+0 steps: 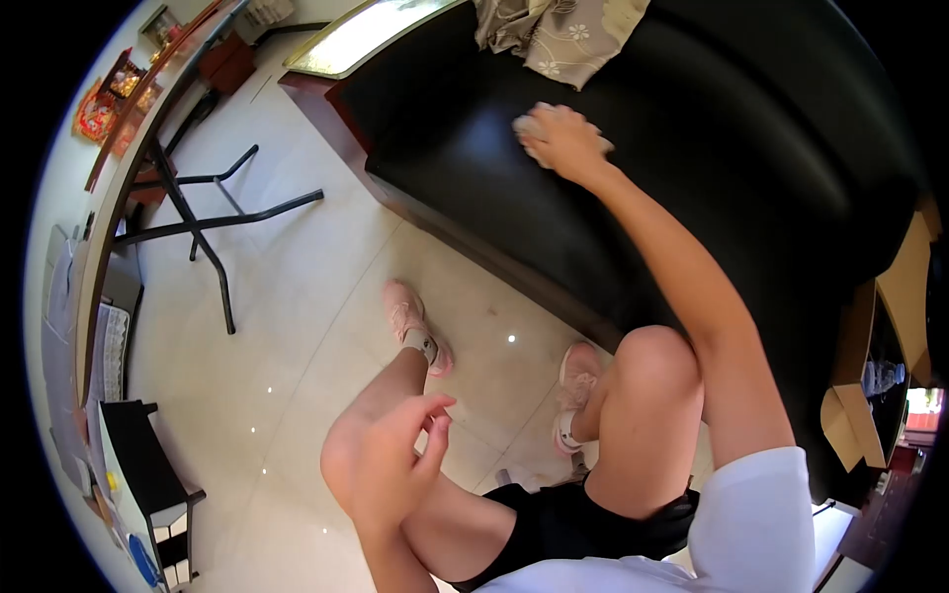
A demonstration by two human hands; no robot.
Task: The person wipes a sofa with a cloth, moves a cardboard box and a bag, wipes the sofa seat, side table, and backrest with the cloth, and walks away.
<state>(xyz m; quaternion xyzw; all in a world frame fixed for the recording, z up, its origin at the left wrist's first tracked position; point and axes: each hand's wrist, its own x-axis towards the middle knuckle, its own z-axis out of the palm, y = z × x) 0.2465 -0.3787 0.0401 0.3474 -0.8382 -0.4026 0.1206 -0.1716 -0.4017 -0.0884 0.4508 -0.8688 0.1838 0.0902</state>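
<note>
My right hand (563,140) presses a pale, crumpled cloth (532,128) against the black seat of a sofa (465,148), its fingers wrapped over the cloth. Above it, a beige patterned fabric (578,40) lies on the sofa. My left hand (410,455) hovers over my left knee at the lower middle, fingers loosely curled and apart, with nothing between them.
A folding table (99,326) with black crossed legs stands at the left. Below it is a small black bench (138,445). An open cardboard box (852,425) with a plastic bottle (883,377) is at the right. A glass-topped side table (366,40) adjoins the sofa.
</note>
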